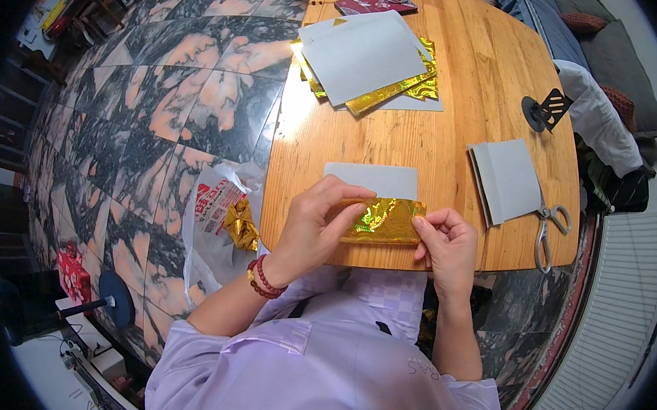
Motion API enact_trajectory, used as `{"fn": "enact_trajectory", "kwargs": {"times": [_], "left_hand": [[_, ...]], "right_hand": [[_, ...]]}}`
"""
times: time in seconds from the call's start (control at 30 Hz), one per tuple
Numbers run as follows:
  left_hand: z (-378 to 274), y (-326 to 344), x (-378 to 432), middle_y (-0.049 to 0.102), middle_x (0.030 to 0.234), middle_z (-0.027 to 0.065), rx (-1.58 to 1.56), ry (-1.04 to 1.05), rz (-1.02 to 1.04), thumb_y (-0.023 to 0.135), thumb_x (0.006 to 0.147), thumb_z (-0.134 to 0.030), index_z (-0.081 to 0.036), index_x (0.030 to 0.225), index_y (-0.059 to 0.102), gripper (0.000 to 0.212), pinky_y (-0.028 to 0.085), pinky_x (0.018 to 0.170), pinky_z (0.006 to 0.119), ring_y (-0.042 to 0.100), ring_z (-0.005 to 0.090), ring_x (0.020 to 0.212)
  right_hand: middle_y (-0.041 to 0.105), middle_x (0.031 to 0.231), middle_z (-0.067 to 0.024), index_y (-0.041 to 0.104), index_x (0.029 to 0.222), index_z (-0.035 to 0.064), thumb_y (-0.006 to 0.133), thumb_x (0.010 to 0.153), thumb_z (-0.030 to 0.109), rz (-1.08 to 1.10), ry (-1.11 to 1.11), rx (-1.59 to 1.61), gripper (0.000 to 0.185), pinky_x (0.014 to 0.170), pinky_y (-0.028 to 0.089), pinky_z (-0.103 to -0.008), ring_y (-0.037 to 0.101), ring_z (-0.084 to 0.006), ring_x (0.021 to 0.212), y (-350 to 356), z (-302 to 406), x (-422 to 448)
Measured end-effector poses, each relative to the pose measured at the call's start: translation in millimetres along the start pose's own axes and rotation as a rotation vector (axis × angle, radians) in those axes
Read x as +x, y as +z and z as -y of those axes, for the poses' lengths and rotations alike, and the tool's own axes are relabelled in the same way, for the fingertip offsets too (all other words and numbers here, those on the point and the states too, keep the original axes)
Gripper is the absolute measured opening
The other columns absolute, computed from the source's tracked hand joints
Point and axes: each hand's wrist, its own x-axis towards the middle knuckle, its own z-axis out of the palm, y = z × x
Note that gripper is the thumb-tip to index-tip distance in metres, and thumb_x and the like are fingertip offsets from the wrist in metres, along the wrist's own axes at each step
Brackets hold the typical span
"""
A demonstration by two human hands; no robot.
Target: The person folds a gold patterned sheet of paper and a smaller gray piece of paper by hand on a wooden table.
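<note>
Close to the table's front edge, both my hands hold a sheet of shiny gold patterned foil paper [387, 223], whose white back [370, 178] shows on the far side. The gold near part appears folded over towards me. Thumb and fingers of my left hand [328, 213] pinch it near its left side. My right hand [446, 239] grips its right end between thumb and fingertips. The sheet's left end is hidden behind my left hand. Red bead bracelets [266, 278] circle my left wrist.
A pile of white-backed gold sheets [367, 59] lies ahead, with a patterned phone [377, 2] beyond. To the right are folded white papers [507, 180], scissors [545, 231] and a black stand [543, 111]. A plastic bag [211, 254] with crumpled gold foil [241, 224] hangs left of the wooden table [378, 143].
</note>
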Motion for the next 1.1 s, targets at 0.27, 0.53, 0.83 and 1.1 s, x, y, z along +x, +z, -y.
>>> {"fn": "enact_trajectory", "kwargs": {"times": [0.27, 0.53, 0.83, 1.1], "left_hand": [[-1.2, 3.8, 0.0, 0.070, 0.096, 0.0095, 0.166, 0.055, -0.069, 0.078, 0.094, 0.002, -0.004, 0.114, 0.081, 0.021, 0.054, 0.074, 0.031, 0.068, 0.0207, 0.085], [-2.8, 5.1, 2.9, 0.067, 0.093, 0.0092, 0.375, 0.111, -0.087, 0.083, 0.088, -0.002, -0.008, 0.111, 0.082, 0.023, 0.055, 0.075, 0.036, 0.067, 0.0255, 0.087], [-2.4, 6.6, 6.3, 0.067, 0.095, 0.0097, 0.408, 0.121, -0.108, 0.083, 0.088, -0.004, -0.007, 0.109, 0.081, 0.022, 0.055, 0.075, 0.037, 0.067, 0.0264, 0.088], [-0.1, 5.9, 3.8, 0.067, 0.102, 0.0121, 0.305, 0.058, -0.103, 0.081, 0.090, -0.001, -0.007, 0.125, 0.075, 0.036, 0.057, 0.081, 0.037, 0.070, 0.0276, 0.093]], "right_hand": [[0.068, 0.076, -0.0012, 0.066, 0.098, -0.0012, 0.078, 0.100, 0.004, -0.034, -0.054, -0.115, 0.013, 0.046, 0.044, -0.0196, 0.060, -0.0033, 0.054, 6.1, -1.1, 1.1], [0.066, 0.072, -0.0028, 0.064, 0.103, 0.0011, 0.081, 0.095, 0.001, -0.146, -0.212, -0.373, 0.018, 0.051, 0.046, -0.0242, 0.058, -0.0052, 0.054, 17.5, -3.0, -1.2], [0.067, 0.072, -0.0073, 0.066, 0.101, 0.0023, 0.082, 0.094, 0.005, -0.182, -0.398, -0.652, 0.018, 0.056, 0.049, -0.0293, 0.062, -0.0126, 0.057, 19.1, -8.3, 3.3], [0.066, 0.070, -0.0049, 0.069, 0.110, 0.0023, 0.082, 0.093, 0.002, -0.183, -0.339, -0.577, 0.021, 0.054, 0.046, -0.0295, 0.058, -0.0107, 0.055, 18.8, -7.9, 1.5]]}}
